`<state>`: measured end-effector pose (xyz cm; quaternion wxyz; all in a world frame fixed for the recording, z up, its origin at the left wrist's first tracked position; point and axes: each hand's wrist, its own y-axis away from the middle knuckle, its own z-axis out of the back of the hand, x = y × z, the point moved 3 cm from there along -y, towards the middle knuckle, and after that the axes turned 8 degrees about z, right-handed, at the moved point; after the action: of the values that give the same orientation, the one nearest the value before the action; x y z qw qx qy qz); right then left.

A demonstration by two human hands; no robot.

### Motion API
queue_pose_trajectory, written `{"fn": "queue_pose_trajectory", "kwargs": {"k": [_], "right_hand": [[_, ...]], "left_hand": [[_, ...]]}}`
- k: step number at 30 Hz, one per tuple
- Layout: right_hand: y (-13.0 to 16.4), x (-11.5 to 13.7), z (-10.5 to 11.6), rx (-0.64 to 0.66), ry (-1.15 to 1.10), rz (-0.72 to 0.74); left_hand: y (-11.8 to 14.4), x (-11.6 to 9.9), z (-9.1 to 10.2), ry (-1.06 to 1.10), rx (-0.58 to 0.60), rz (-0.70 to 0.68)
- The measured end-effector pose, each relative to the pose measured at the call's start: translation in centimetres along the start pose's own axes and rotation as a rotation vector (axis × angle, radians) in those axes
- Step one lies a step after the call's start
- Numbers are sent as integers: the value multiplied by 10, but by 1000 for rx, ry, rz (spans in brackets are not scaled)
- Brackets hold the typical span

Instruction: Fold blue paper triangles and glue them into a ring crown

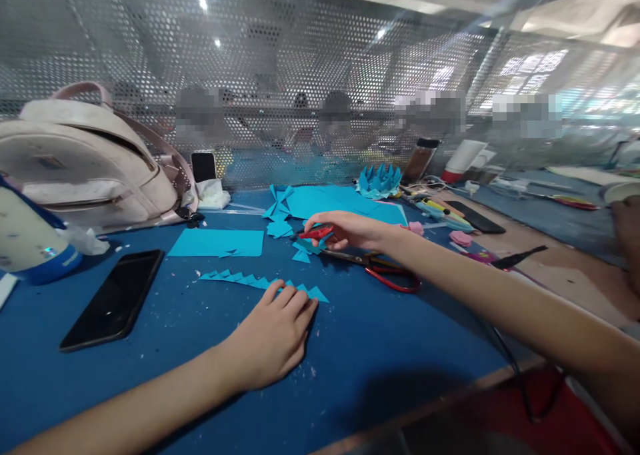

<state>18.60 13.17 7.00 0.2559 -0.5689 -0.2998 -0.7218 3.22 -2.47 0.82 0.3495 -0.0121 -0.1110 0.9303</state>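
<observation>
No readable text, label, brand, number or sign anywhere in view. Black phone [113,300] near left edge of tabletop [380,362] lay with dark, blank screen. Second phone [203,166], propped at far edge, showed nothing legible. White-and-blue bottle [30,238] at left edge carried only small shiny mark, too blurred to read. Pale backpack [85,162] had patch, no legible wording. Blue paper sheet [217,243] was unprinted.

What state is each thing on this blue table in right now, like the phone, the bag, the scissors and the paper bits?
Phone: screen dark, lying flat.
Backpack: on its side, zip partly open.
Scissors: lying flat on the table.
Paper triangle strip: folded, under left hand fingertips.
Right hand: fingers on a red item.
</observation>
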Motion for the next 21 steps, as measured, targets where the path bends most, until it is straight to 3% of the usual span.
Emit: {"fn": "queue_pose_trajectory", "kwargs": {"k": [6, 12, 16, 21], "right_hand": [[17, 10, 1, 2, 129, 114], [29, 11, -4, -169, 233, 246], [28, 5, -8, -242, 231, 311], [15, -18, -9, -236, 274, 367]], "left_hand": [[-1, 0, 0, 21, 28, 24], [-2, 1, -3, 42, 63, 33], [-2, 0, -2, 45, 77, 32], [-2, -1, -2, 39, 81, 32]]}}
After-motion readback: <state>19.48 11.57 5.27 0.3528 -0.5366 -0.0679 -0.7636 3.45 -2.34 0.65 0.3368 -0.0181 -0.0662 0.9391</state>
